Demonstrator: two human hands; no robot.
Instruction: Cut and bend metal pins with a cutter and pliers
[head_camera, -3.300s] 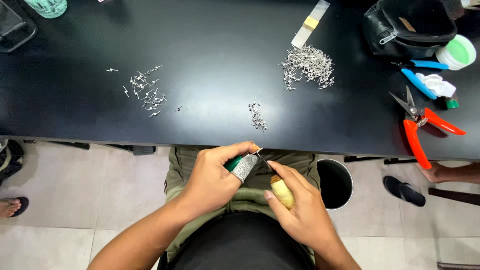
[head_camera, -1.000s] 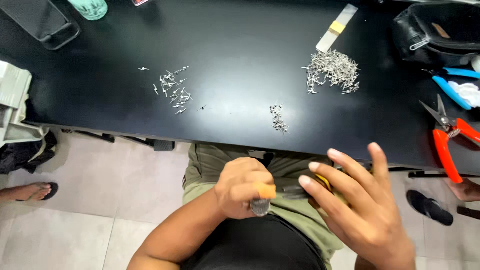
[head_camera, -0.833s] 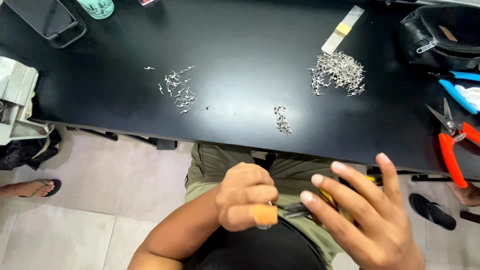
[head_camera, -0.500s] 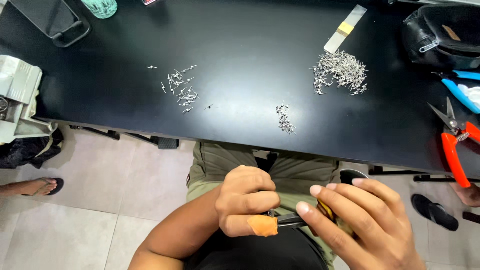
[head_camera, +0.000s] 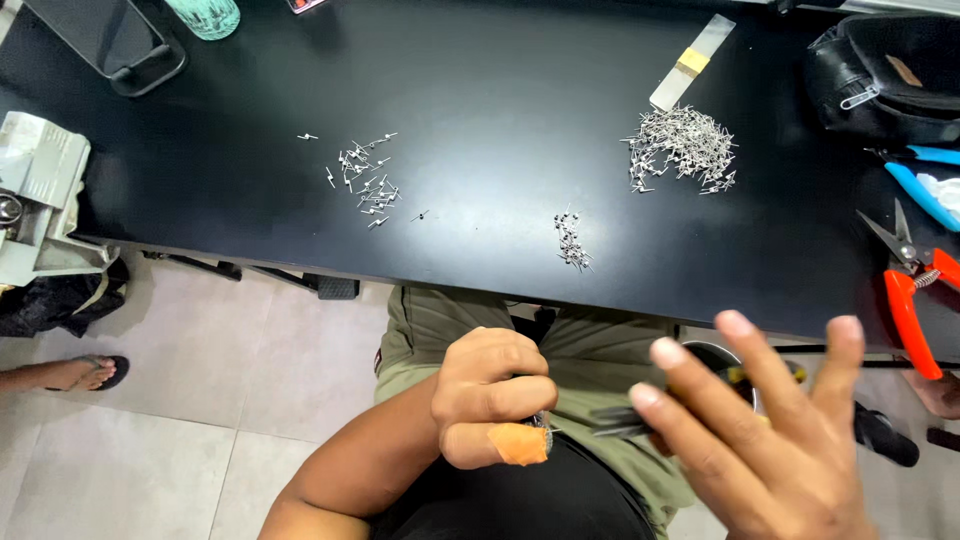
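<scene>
Hands work over the lap, below the black table.
Left hand fists a small metal piece; right hand, fingers spread, holds a dark tool pointing leftward at it.

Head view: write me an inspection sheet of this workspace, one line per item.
Surface: black table, matte, its edge just past the person's lap.
Job's things: a small metal piece pinched in the left hand; a dark tool with a yellow handle behind the right hand's fingers, grip not clear.
Clutter: three heaps of small metal pins, large, scattered, small; orange-handled snips; blue-handled tool; black pouch; metal strip; teal cup; black tray.
Grippers: left hand curled shut, orange plaster on the thumb; right hand fingers spread.
Cables: nothing seen.
Surroundings: tiled floor; another person's sandalled foot at left.
</scene>
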